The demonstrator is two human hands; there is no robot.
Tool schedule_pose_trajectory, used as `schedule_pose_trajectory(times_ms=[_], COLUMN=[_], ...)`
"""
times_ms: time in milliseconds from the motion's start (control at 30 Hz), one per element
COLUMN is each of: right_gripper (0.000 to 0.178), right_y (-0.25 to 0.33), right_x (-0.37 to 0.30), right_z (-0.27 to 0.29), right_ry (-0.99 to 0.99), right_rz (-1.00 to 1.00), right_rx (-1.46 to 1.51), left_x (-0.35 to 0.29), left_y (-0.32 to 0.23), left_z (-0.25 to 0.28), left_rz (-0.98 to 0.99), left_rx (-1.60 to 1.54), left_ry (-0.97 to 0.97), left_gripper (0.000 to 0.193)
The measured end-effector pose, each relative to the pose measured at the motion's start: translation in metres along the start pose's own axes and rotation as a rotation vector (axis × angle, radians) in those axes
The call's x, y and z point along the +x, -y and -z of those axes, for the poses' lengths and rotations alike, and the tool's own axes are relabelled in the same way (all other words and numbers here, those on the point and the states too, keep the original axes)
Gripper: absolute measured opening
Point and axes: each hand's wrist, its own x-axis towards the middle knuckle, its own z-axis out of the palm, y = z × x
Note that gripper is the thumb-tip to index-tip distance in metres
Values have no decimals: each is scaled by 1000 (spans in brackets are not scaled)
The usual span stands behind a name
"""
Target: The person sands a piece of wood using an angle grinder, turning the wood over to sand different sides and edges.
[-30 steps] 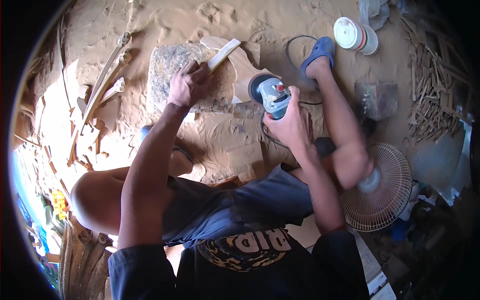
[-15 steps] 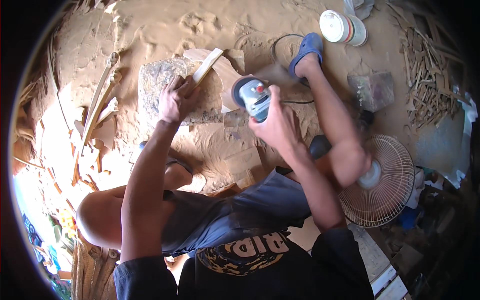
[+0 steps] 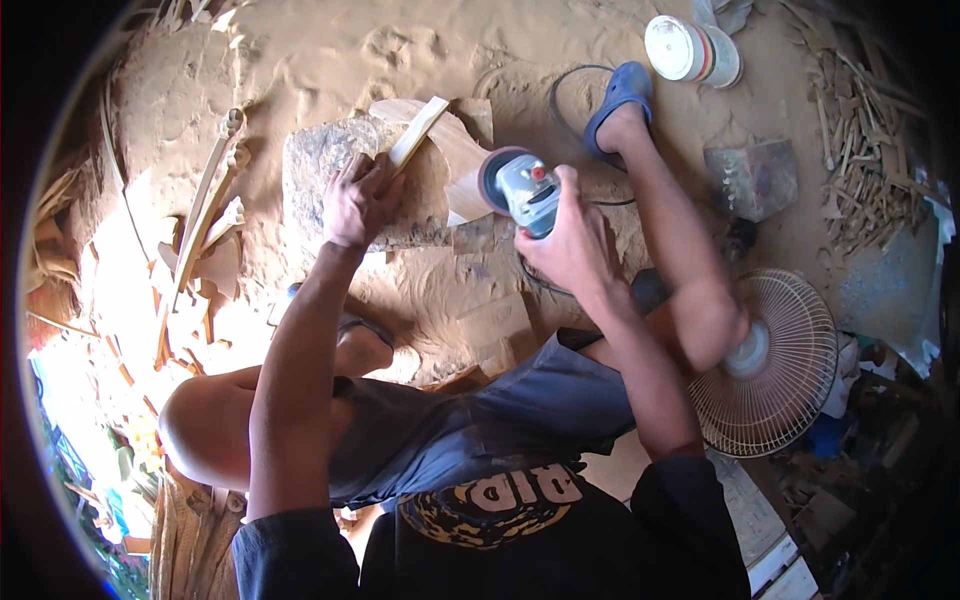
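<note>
- Upper left of centre, left hand [image 3: 358,205] clamped on a pale, narrow wooden strip [image 3: 418,133], over a mottled grey slab [image 3: 308,175]!
- Just right of centre, right hand [image 3: 575,245] wrapped round a grey-green grinder [image 3: 527,197], dark round disc [image 3: 489,187] near a thin tan board [image 3: 456,158]!

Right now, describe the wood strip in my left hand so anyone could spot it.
Find the large, stained block on the sandy ground ahead of you. Your left hand is over it, and the wood strip juts from that hand toward the upper right. It is straight, narrow and pale, unlike the broad, curved, browner board it overlaps in view.
</note>
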Motion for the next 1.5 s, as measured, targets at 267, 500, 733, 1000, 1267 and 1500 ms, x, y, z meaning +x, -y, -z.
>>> schedule_pose_trajectory(times_ms=[267, 500, 733, 1000, 1267, 1500], right_gripper=[82, 82, 83, 90, 89, 93], right_y=[-1, 4, -13, 0, -21, -21], right_x=[7, -5, 25, -10, -19, -70], right_z=[-2, -6, 14, -10, -10, -34], right_ry=[-118, 22, -193, -9, -288, -495], right_rz=[-53, 62, -90, 7, -42, 40], right_rx=[65, 6, 59, 5, 192, 312], left_x=[3, 2, 2, 4, -3, -9], left_y=[-3, -2, 3, -4, -6, -27], left_z=[-1, -1, -1, -1, -1, -18], left_rz=[10, 24, -16, -25, 15, 132], left_rx=[-31, -17, 26, 11, -111, -347], left_ry=[-20, -10, -5, -40, -85, -112], left_gripper=[33, 36, 37, 36, 32, 16])
